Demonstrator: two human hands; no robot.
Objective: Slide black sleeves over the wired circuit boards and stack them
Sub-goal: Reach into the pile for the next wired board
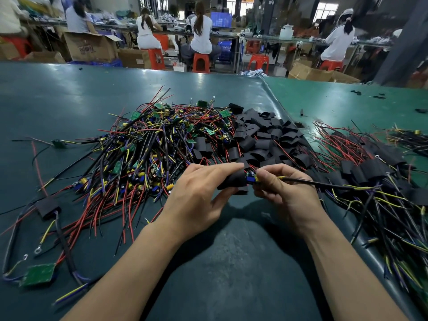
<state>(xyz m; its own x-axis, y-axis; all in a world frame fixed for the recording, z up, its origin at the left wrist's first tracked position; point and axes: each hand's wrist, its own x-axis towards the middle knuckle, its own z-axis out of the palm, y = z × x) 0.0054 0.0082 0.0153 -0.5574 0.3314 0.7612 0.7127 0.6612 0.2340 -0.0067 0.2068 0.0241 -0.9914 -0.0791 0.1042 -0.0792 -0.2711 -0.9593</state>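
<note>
Now black sleeve [232, 180] half over circuit board [251, 178]

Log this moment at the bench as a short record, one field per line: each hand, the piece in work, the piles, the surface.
left hand: left hand holds a black sleeve
right hand: right hand pinches a circuit board at the sleeve's mouth
stage: board partly inside, its end still showing
bare boards: tangled pile ahead and left
empty sleeves: heap ahead
finished pieces: sleeved stack on the right
surface: green mat
</note>
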